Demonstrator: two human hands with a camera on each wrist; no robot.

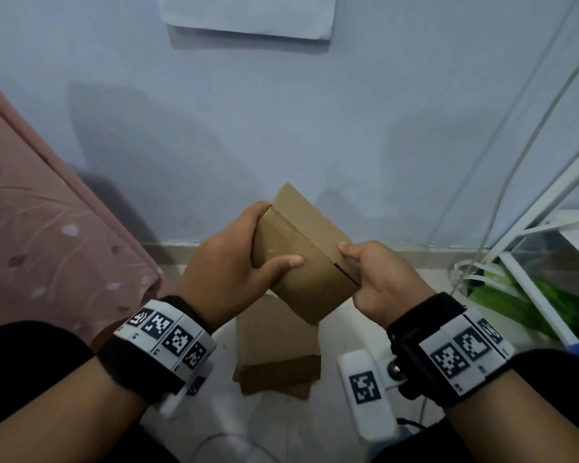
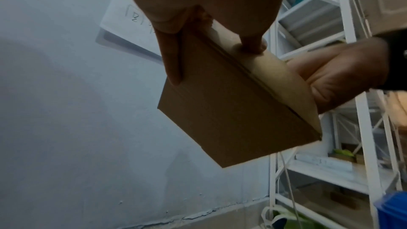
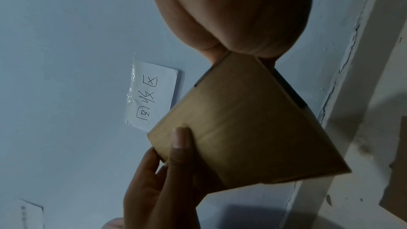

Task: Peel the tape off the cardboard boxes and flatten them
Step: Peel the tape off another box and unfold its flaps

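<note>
A small brown cardboard box [image 1: 310, 259] [image 2: 222, 111] [image 3: 242, 128] is held in the air in front of a pale blue wall, tilted with one corner down. My left hand [image 1: 244, 262] grips its left side, thumb across the near face and fingers round the far edge. My right hand [image 1: 371, 275] pinches the box's right corner at a dark gap in the seam [image 1: 345, 272]. In the left wrist view a lighter flap [image 2: 284, 83] bows outward on the right side. Whether tape is on the box cannot be told.
Flattened cardboard [image 1: 278, 349] lies on the pale floor below the box. A white metal shelf frame [image 1: 545, 228] with green items [image 1: 522, 302] stands at the right. Pink patterned fabric [image 1: 44, 228] fills the left. A paper note [image 3: 152, 95] is taped to the wall.
</note>
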